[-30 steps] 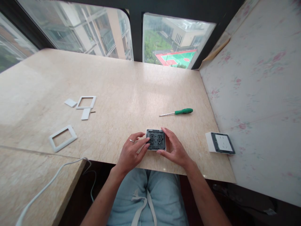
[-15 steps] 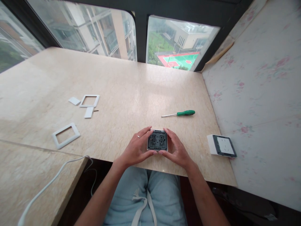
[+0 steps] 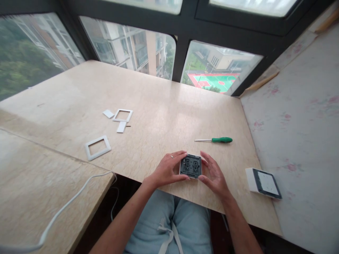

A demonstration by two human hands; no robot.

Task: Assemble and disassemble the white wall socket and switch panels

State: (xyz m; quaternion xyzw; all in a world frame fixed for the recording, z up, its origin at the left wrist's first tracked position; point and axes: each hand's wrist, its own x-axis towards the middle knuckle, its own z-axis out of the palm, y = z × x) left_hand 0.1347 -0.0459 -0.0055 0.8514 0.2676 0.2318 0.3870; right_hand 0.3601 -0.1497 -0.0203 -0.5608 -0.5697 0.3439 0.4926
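Note:
A grey switch module (image 3: pixel 191 165) with its inner parts showing lies on the marble table (image 3: pixel 159 106) near the front edge. My left hand (image 3: pixel 168 170) grips its left side, fingers curled round the edge, a ring on one finger. My right hand (image 3: pixel 215 173) grips its right side the same way. Both hands hold the module between them.
A green-handled screwdriver (image 3: pixel 215 140) lies just beyond the hands. A boxed socket (image 3: pixel 262 182) stands at the right by the wall. Two white frames (image 3: pixel 97 147) (image 3: pixel 123 115) and small white covers (image 3: pixel 121 127) lie at the left. A white cable (image 3: pixel 69 201) crosses the near-left slab.
My left hand has closed onto the module's left edge, so both hands now grip it. The camera has tilted up and turned left, showing more window.

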